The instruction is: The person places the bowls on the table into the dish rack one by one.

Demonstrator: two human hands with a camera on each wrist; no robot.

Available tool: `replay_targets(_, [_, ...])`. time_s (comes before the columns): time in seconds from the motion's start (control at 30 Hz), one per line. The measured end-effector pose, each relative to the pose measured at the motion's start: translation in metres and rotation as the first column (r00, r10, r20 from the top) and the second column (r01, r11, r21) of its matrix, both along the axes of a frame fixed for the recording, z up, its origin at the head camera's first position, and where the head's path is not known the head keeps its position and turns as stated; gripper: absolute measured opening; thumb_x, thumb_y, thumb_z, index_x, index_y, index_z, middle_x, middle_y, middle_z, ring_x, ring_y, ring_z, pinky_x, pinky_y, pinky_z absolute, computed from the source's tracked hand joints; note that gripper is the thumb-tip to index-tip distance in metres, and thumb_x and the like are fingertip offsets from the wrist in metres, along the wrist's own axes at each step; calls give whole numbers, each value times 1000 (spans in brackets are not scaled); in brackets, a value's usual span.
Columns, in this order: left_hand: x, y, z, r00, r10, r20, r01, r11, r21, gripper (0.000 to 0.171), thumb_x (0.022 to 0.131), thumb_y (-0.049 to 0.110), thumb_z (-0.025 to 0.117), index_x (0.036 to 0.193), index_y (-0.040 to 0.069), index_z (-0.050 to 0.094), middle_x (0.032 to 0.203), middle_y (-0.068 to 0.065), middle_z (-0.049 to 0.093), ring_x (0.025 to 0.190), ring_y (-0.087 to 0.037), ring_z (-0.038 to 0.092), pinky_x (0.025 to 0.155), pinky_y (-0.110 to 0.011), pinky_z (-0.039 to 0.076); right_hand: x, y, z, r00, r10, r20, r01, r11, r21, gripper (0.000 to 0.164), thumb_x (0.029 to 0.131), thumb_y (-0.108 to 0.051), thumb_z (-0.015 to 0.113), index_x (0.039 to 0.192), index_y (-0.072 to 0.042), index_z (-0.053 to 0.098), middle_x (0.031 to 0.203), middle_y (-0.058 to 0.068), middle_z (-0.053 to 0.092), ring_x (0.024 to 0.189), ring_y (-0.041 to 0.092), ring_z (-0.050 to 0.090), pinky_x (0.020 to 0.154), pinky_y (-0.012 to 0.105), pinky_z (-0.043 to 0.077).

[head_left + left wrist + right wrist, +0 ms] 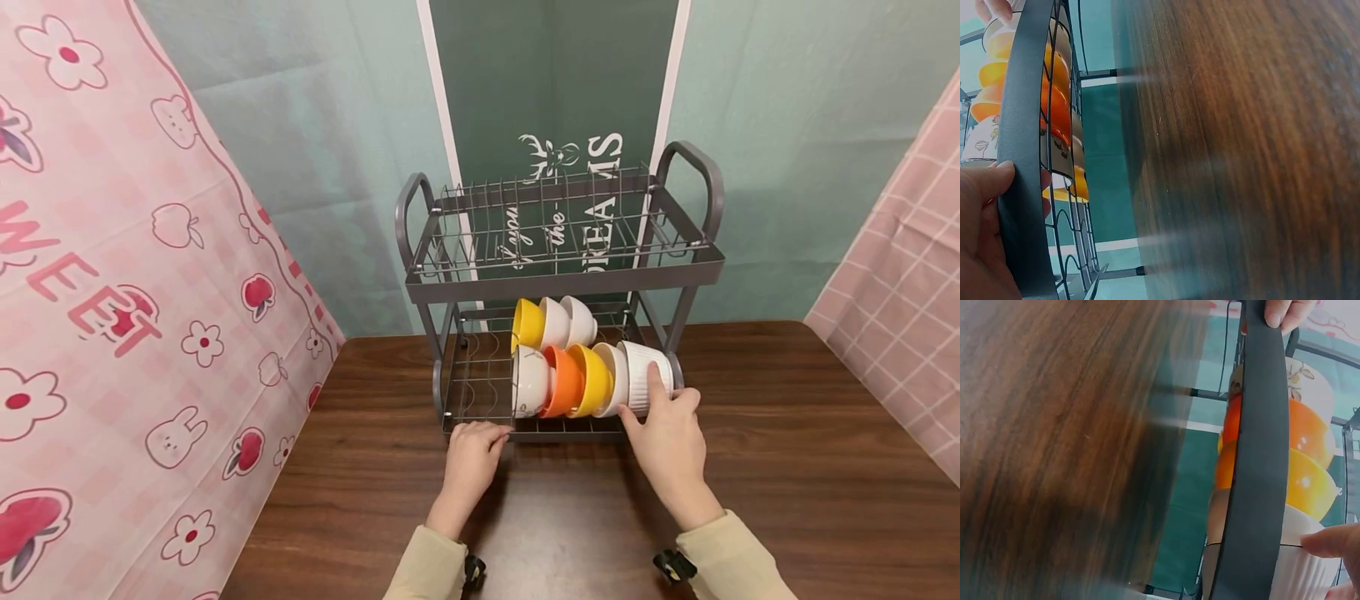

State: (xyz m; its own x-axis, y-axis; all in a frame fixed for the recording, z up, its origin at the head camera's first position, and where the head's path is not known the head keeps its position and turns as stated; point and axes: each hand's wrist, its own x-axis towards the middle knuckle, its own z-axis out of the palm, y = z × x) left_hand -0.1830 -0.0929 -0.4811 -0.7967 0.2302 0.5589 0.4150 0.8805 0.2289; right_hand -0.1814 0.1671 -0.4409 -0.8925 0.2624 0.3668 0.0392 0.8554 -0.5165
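On the lower tier of a grey two-tier dish rack [562, 287], a front row of bowls stands on edge, nested: a patterned white bowl [530, 383], an orange bowl [564, 383], a yellow bowl [594, 379], a plain white bowl [617, 375] and a white ribbed bowl [643, 367]. My right hand [671, 442] holds the ribbed bowl at the row's right end, thumb near its rim and index finger across its side. With thumb above and fingertips below, my left hand [472, 458] grips the rack's lower front rail [1025, 137], left of the patterned bowl.
Behind the front row stand another yellow bowl [528, 323] and two white bowls [579, 321]. The rack's upper wire tier [551, 225] overhangs them. A brown wooden table [360, 500] carries the rack. Pink cloth [187, 333] hangs at the left, green cloth behind.
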Motion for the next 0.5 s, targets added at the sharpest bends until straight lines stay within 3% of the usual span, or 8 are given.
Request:
replay_targets(0.23, [-2, 0, 0, 1000, -12, -4, 12, 1000, -3, 9, 79, 19, 71, 87, 22, 74, 81, 9, 71, 75, -9, 64, 73, -27, 41, -2, 1, 1, 1000, -3, 10, 3, 1000, -23, 76, 78, -28, 70, 143, -12, 34, 103, 31, 39, 75, 44, 51, 46, 49, 41])
replay_targets(0.5, [-1, -1, 0, 1000, -12, -4, 12, 1000, -6, 10, 79, 18, 70, 86, 23, 74, 81, 9, 71, 75, -9, 65, 72, -26, 41, -2, 1, -6, 1000, 6, 0, -6, 999, -52, 76, 79, -26, 69, 144, -13, 31, 110, 31, 37, 82, 45, 50, 50, 53, 43])
